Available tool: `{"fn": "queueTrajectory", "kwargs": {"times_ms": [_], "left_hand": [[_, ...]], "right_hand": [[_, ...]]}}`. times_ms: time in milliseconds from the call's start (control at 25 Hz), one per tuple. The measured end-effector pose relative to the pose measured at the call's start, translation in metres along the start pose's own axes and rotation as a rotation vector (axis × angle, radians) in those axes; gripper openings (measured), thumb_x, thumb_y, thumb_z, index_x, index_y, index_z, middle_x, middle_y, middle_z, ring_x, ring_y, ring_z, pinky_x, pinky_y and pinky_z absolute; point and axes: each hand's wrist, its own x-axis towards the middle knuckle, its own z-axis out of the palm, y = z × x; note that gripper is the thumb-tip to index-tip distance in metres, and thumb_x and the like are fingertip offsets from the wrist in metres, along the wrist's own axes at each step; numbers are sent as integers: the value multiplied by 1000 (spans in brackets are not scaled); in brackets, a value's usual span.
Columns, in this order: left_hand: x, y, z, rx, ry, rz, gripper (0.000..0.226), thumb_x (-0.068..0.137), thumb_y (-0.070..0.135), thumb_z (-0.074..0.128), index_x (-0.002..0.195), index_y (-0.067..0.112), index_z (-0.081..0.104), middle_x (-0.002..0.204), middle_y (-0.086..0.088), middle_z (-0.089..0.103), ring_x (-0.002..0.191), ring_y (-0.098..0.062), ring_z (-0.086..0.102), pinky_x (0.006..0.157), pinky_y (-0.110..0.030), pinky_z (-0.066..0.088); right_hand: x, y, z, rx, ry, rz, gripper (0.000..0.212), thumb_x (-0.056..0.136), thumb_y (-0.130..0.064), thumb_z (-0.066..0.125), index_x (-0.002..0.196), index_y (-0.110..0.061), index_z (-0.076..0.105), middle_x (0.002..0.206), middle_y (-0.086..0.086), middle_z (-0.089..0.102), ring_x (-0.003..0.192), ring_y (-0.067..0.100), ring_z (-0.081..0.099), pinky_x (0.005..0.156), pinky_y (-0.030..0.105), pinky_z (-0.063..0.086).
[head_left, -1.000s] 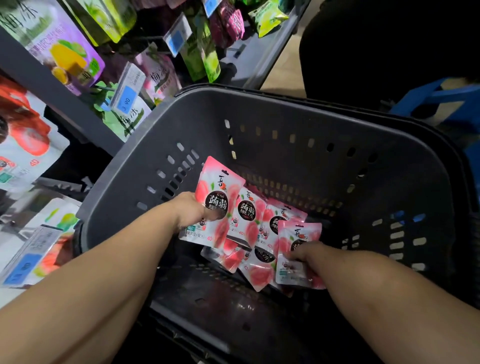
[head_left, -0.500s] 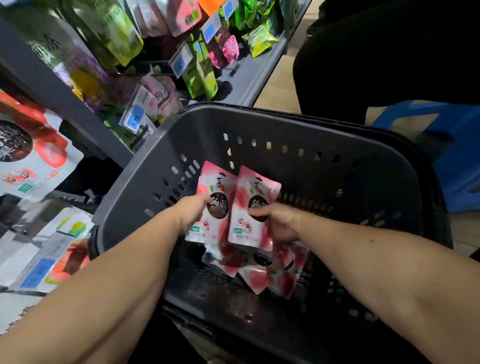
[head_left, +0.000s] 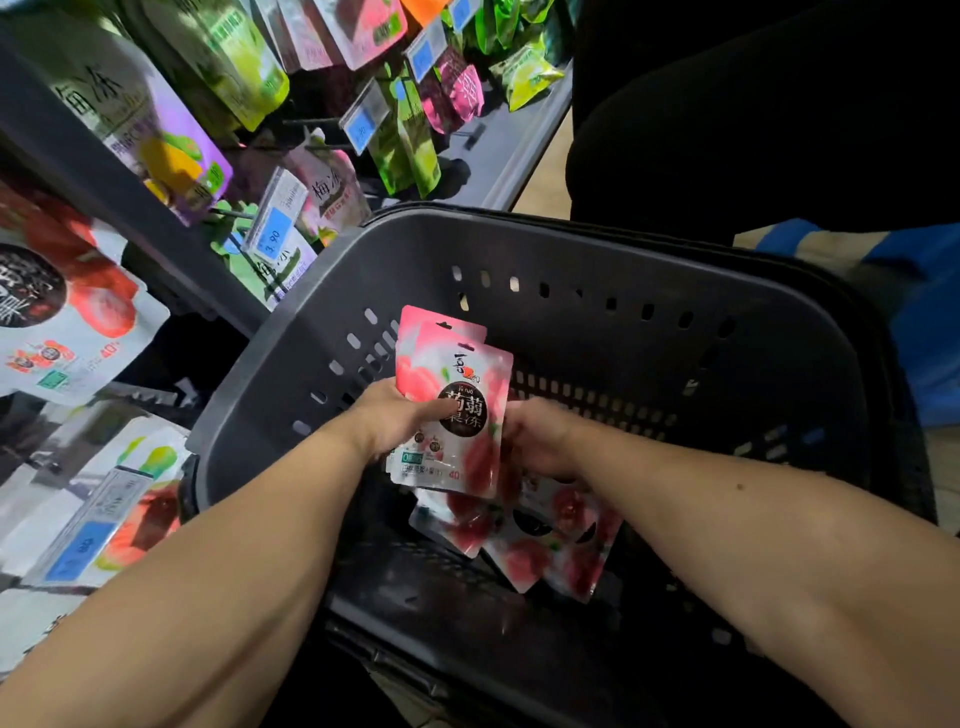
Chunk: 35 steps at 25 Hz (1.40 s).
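Observation:
Both my hands are inside a dark grey plastic shopping basket (head_left: 613, 244). My left hand (head_left: 395, 415) grips a small stack of pink-and-white peach jelly pouches (head_left: 457, 374), held upright with my thumb across the front one. My right hand (head_left: 540, 441) sits at the right edge of that stack, fingers curled against the pouches; its fingertips are hidden behind them. More of the same pouches (head_left: 545, 545) lie loose on the basket floor beneath my hands.
A shop shelf (head_left: 104, 192) runs along the left, hung with snack pouches in green, purple and pink, and blue price tags (head_left: 270, 228). A person in dark clothes (head_left: 753, 104) stands beyond the basket. Something blue (head_left: 924, 291) sits at the right.
The pouch my right hand was lifting now sits stacked on the one in my left hand. Both hands have come together and risen slightly in the basket.

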Motion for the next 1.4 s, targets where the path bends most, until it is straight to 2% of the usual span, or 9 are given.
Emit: {"fn": "queueTrajectory", "kwargs": {"times_ms": [160,320,440,600,720,840,1000,1240,1400], "left_hand": [[5,-4,-8,-55,65,1,18,89,15,80,83,16,63,49,13,62,44,-5,56,48,-21,46],[7,-12,-18,-80,73,-39,33,91,17,78,68,19,55,41,14,51,46,-10,44,52,-27,37],[5,-11,-18,-38,53,-58,40,93,16,76,63,22,50,38,15,49,36,-2,44,52,-24,36],[7,-7,-18,-45,59,-54,30,93,17,76,70,20,57,41,15,54,46,-4,48,52,-23,39],[5,-6,-23,-15,66,-64,23,91,21,79,76,16,63,48,11,57,53,-12,51,57,-26,41],[-3,2,-32,38,63,-65,20,89,28,81,86,13,68,59,4,61,58,-15,53,60,-28,41],[-31,26,-41,15,79,-59,23,91,30,79,98,10,71,77,-4,70,61,-17,57,59,-28,44],[-109,60,-55,-134,205,77,24,94,30,74,82,12,63,40,10,46,32,-6,36,38,-21,29],[-175,71,-64,-365,413,223,11,97,20,71,94,9,68,44,12,61,35,1,53,38,-12,38]], "right_hand": [[41,30,-27,-111,324,58,11,96,-13,57,103,-8,63,78,13,65,58,25,65,49,29,50],[201,138,-81,-254,347,180,80,48,-38,73,124,-18,66,101,13,76,84,35,76,72,52,63],[156,125,-34,6,248,158,66,54,-45,78,110,-12,76,93,14,78,79,33,76,75,49,63],[94,70,-6,73,186,121,49,58,-33,84,100,-7,79,93,12,78,85,33,74,85,52,59],[106,54,-32,-46,231,113,63,59,-14,78,119,-2,63,105,18,70,84,30,70,59,37,58],[35,17,-29,-177,277,102,13,88,5,66,95,-4,60,85,17,66,72,27,65,49,30,55],[-5,-13,-49,-331,201,89,12,92,9,57,95,-2,62,79,17,70,72,30,69,55,40,58],[-51,-70,-36,-451,124,-183,23,71,20,64,83,1,61,79,21,62,62,26,63,58,31,52],[-81,-102,-19,-466,1,-385,67,40,15,65,106,3,68,108,25,73,97,39,72,87,51,58]]}}
